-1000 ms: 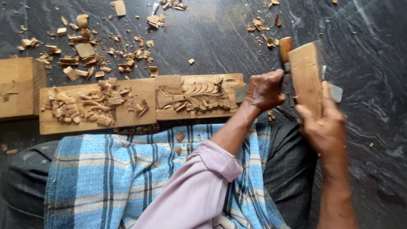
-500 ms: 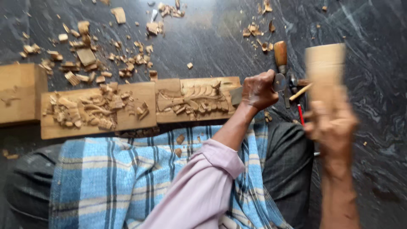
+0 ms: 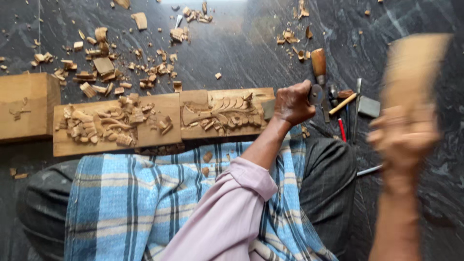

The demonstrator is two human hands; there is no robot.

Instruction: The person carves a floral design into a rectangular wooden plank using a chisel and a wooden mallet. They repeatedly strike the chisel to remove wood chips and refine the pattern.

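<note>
No package, label or sign shows anywhere on the dark, veined stone floor (image 3: 251, 43). Compared with half a second ago, the wooden mallet (image 3: 415, 63) sits further right and is more smeared by motion, while the plank and the gripping fist have stayed where they were. The left hand (image 3: 294, 104) is clenched in a tight fist round a chisel (image 3: 268, 109), whose flat metal blade meets the right end of the carved plank (image 3: 164, 123). The right hand (image 3: 403, 140) is a blur wrapped round the pale mallet; how its fingers lie I cannot tell. The plank is a long board of light brown wood lying across the floor just above the person's lap, cut in raised leaf and scroll relief, rough with loose curls. A plain wooden block (image 3: 24, 106) touches its left end. Pale wood chips (image 3: 104, 72) litter the floor above the plank. Right of the fist lie spare tools: a chisel with a rounded brown handle (image 3: 318, 65), thin metal gouges (image 3: 356, 108), a red pencil (image 3: 341, 129) and a grey sharpening stone (image 3: 369, 106). A blue checked cloth (image 3: 145, 203) covers the lap, and a pink sleeve (image 3: 227, 217) crosses it.
</note>
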